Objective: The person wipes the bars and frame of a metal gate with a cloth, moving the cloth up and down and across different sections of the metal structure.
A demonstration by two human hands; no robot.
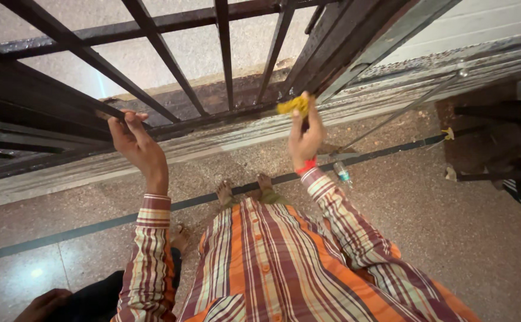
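Closest to the camera is the person's striped shirt, orange, maroon and cream, with buttons down the front. At the lower left edge, a dark hand of another person shows beside dark trousers. Beyond the shirt, two bare feet stand on the speckled stone floor, right at a dark inlaid strip. A small plastic bottle lies on the floor just beside the right sleeve.

Farther out, the left hand reaches up to the dark metal window grille, its fingers curled closed around the lower frame rail. The right hand, with a red band at the wrist, is raised to the same grille and is clamped on a crumpled yellow cloth, which it presses against the base of a bar near the corner of the frame. A thin metal rod leans from the floor toward the wall at the right.
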